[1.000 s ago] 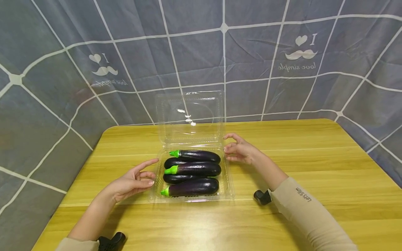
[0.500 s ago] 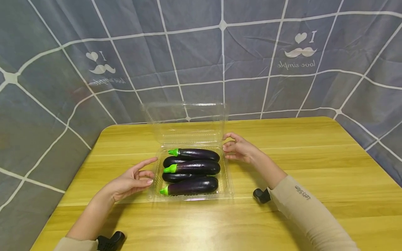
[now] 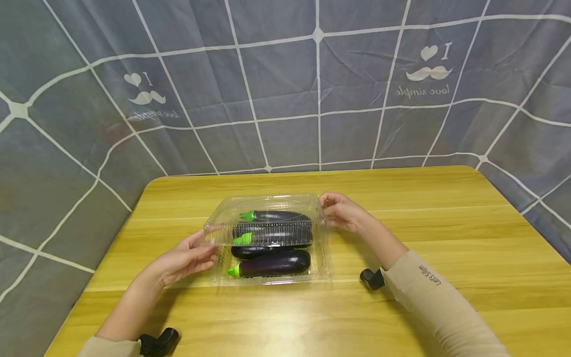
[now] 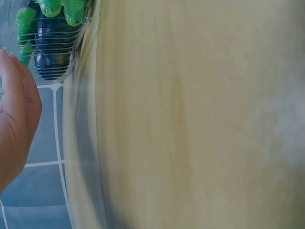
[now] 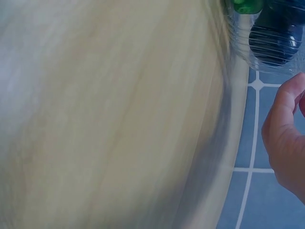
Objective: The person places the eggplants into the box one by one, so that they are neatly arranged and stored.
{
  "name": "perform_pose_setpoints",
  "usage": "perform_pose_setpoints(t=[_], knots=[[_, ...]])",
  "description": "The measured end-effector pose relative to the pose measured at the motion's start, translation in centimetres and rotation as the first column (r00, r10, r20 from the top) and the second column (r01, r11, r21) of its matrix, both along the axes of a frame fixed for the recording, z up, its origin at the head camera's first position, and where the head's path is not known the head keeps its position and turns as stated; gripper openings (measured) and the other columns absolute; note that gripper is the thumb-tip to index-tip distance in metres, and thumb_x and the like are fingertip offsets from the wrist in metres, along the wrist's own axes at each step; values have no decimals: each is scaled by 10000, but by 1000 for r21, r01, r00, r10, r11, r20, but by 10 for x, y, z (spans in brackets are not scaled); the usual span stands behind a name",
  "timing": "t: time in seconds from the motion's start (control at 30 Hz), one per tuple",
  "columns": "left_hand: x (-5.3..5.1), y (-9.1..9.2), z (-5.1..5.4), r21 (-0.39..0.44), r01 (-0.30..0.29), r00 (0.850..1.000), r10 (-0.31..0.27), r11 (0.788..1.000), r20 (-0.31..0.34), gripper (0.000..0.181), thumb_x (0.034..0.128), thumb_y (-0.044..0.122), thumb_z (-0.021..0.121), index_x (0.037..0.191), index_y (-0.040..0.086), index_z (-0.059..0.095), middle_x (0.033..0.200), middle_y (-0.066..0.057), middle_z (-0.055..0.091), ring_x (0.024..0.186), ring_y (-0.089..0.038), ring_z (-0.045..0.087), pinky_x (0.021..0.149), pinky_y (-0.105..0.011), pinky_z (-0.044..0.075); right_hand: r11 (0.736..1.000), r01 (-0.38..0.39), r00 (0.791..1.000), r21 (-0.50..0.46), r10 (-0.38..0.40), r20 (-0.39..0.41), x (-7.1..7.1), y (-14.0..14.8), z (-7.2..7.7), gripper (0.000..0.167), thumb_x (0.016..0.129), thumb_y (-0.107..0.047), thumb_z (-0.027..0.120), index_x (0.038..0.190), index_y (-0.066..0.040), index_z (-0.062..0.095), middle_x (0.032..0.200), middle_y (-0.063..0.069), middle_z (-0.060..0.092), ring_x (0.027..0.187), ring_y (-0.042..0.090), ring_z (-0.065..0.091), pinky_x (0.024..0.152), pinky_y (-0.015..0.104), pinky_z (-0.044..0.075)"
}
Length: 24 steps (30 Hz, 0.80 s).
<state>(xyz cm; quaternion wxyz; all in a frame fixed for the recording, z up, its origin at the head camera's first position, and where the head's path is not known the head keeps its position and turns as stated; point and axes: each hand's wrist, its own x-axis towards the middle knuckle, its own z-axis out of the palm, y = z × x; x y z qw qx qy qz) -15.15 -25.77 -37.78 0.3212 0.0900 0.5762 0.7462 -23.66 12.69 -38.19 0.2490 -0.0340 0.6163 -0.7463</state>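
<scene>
A clear plastic clamshell box (image 3: 326, 270) sits on the table, holding several dark purple eggplants (image 3: 276, 263) with green stem ends. Its hinged lid (image 3: 278, 199) is tilted forward over the rear eggplants, and the front ones lie uncovered. At the box's left side is my left hand (image 3: 185, 261), its fingertips partly seen through the lid's front left corner. My right hand (image 3: 342, 212) is by the lid's right rear edge with fingers bent. Whether either hand touches the plastic is unclear. Both wrist views show loosely curved fingers beside the box.
The wooden table (image 3: 401, 208) extends around the box. Behind it hangs a grey curtain (image 3: 285, 89) with white grid lines. Black wrist devices (image 3: 159, 342) stick out at both sleeves.
The lid has swung forward and down from upright to over the rear eggplants. The left fingers have drawn in slightly at its corner; both arms stay almost in place.
</scene>
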Motion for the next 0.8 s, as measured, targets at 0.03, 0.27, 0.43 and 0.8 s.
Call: perform_pose_setpoints(t=[0.03,0.27,0.43,0.8], knots=[[0,0,1,6,-4,1000,4,1000,11,710,976,116,486,1494,77,2,967,-36,531,846,-89,596,778,-213,516,1000,-3,1000,2,3,-3,0,0,0,389,788,208,403,746,-151,549,824,20,460,694,116,495,600,210,487],[-2,1,4,-36,25,1000,-25,999,-2,495,1012,399,232,1473,218,236,1078,-115,467,865,-100,553,787,-213,511,1000,18,1000,18,-18,15,0,-1,1,391,803,206,408,703,-134,574,830,36,499,658,118,505,583,183,473],[-3,1,8,-82,41,999,-41,996,0,598,978,504,127,1506,224,127,1335,-294,181,911,-115,524,809,-212,500,998,29,1000,53,-29,-3,0,-1,1,381,801,194,427,668,-129,578,794,23,515,584,89,456,513,150,412],[-4,1,9,-76,70,998,-70,995,4,455,991,484,170,1381,341,356,1174,-158,323,965,-169,506,812,-236,504,997,31,999,69,-30,-19,1,-1,3,374,804,196,443,646,-112,584,748,26,532,563,99,490,508,165,446]])
